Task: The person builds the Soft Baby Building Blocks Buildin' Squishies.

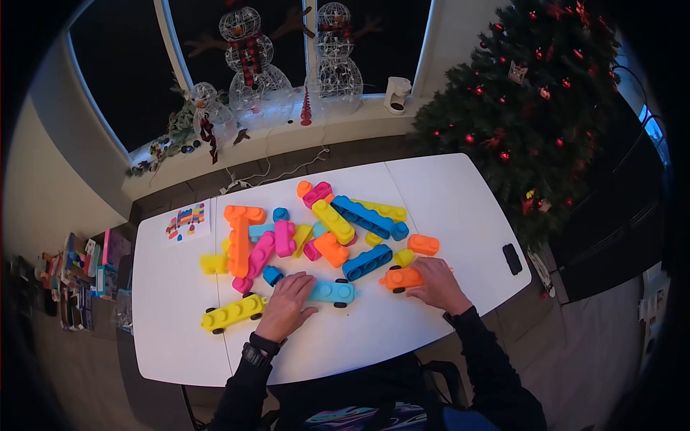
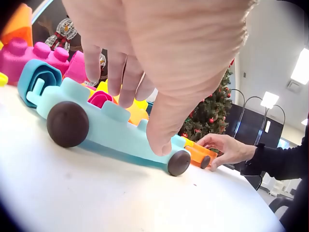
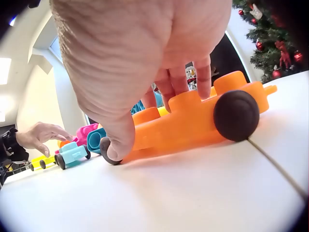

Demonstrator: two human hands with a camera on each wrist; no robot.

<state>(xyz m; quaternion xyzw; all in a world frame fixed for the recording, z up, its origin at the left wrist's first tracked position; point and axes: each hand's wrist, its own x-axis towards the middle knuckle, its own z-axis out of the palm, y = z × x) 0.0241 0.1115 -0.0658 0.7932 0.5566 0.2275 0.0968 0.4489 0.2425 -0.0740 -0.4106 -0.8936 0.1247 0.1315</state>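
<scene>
My right hand [image 1: 435, 285] grips an orange block car [image 3: 193, 118] with dark wheels, its thumb on the near side by one wheel and its fingers over the far side. Straddling the left end of a light blue wheeled car [image 1: 333, 292] is my left hand [image 1: 286, 305], fingers stretched out and thumb spread apart. In the left wrist view the thumb overlaps the side of this car [image 2: 116, 128]. A yellow wheeled car [image 1: 233, 313] stands left of that hand, which hides where the yellow and light blue cars meet. All the wheeled cars stand on the white table [image 1: 359, 345].
Behind the cars lies a heap of big blocks, among them a long orange piece [image 1: 239, 248], a blue piece [image 1: 367, 262] and a yellow piece [image 1: 333, 221]. A picture sheet [image 1: 188, 223] lies at the left, a dark phone-like object [image 1: 512, 259] near the right edge.
</scene>
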